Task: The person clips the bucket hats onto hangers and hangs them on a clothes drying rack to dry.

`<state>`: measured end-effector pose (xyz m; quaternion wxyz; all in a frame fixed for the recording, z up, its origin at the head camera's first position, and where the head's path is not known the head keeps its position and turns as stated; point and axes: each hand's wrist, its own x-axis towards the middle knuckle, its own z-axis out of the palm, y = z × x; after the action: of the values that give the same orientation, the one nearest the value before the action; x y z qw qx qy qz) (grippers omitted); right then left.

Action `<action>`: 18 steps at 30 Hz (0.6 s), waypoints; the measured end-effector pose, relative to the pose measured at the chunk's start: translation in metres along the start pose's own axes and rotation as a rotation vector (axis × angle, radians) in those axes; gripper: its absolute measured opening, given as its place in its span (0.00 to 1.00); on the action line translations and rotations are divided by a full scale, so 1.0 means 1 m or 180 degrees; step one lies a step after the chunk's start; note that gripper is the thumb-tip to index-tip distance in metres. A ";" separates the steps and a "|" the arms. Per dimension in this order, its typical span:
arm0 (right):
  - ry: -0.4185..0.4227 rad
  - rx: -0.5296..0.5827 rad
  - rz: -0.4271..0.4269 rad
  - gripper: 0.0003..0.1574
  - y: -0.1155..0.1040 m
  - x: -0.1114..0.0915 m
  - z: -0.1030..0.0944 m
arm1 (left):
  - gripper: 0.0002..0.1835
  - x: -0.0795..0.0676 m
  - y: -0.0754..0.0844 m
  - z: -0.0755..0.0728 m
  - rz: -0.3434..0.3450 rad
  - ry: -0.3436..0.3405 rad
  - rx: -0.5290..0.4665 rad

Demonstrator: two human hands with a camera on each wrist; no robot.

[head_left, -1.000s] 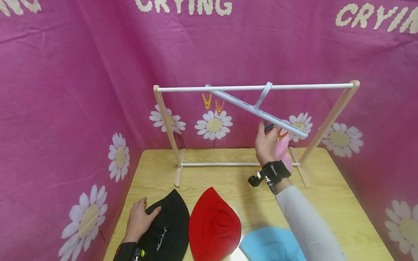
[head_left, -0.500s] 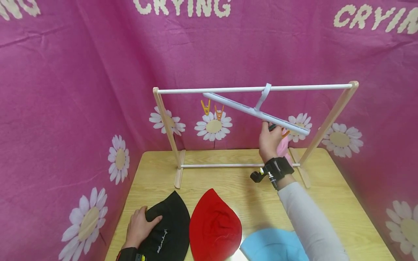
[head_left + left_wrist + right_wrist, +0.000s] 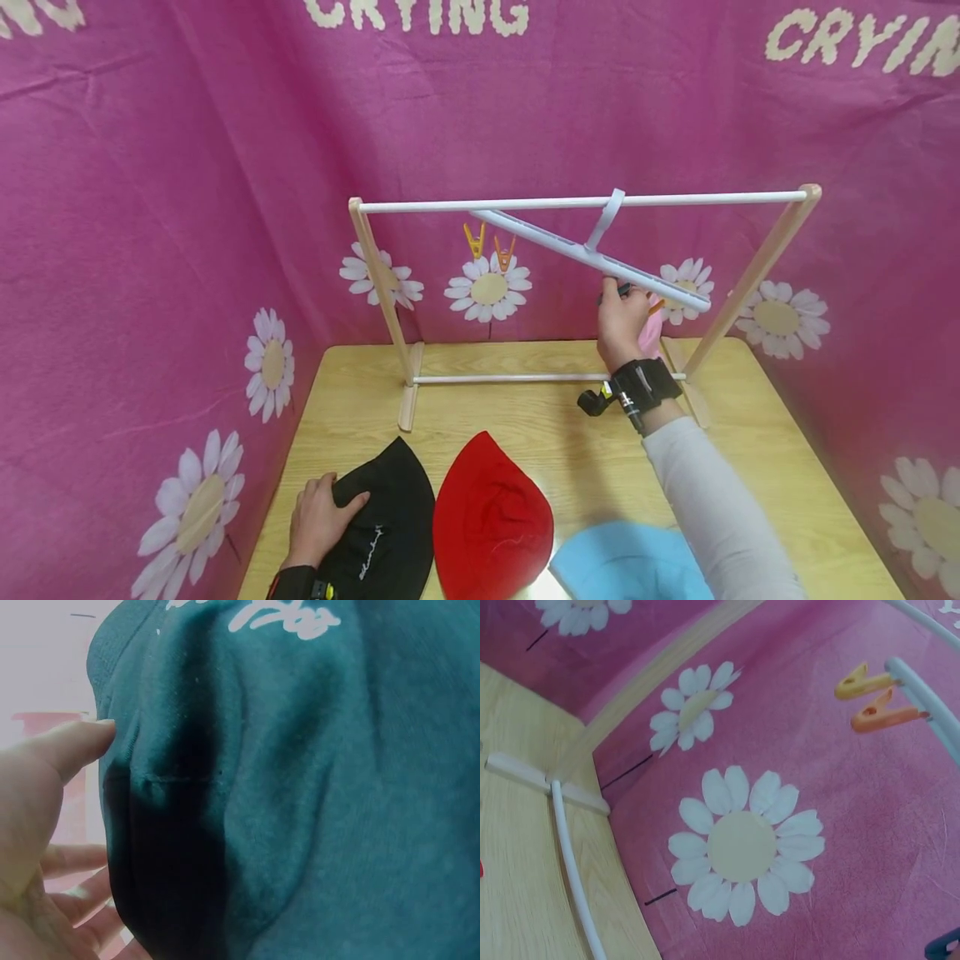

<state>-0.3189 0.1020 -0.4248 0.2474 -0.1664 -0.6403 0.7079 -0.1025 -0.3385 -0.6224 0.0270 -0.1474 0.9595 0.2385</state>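
Left hand (image 3: pixel 321 518): rested low, back upward, thumb (image 3: pixel 79 742) spread well apart from its loosely bent fingers (image 3: pixel 75 859).
Left wrist (image 3: pixel 298 558): lay behind and below those fingers.
Right hand (image 3: pixel 624 329): was raised, thumb and fingers curled in a pinch.
Right forearm (image 3: pixel 716 504): reached forward, sleeved, sloping down and rightward from the fingers.

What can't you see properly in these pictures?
Pink cloth: head view, partly behind the right hand.
Dark clip: head view, mostly covered by that hand; right wrist view, cut off at the corner.
Blue hat: head view, cut off by the bottom edge; the sleeve covers part.
Writing on the black hat: head view, too small; left wrist view, cut off by the top edge.
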 end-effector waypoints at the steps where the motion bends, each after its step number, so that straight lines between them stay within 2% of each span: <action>1: -0.0025 -0.0036 -0.0005 0.21 0.000 0.000 -0.001 | 0.45 0.001 0.000 0.000 -0.0006 -0.0009 0.0010; 11: -0.0348 -0.0614 -0.0218 0.17 0.000 0.002 -0.010 | 0.44 0.007 -0.002 0.003 0.0013 0.0021 0.0055; 18: -0.0503 -0.0718 -0.0225 0.21 0.000 0.001 -0.018 | 0.43 0.009 -0.002 0.005 -0.0018 0.0006 0.0054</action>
<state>-0.3099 0.1171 -0.4267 0.2007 -0.1141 -0.7388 0.6331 -0.1110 -0.3403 -0.6293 0.0281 -0.1501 0.9611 0.2301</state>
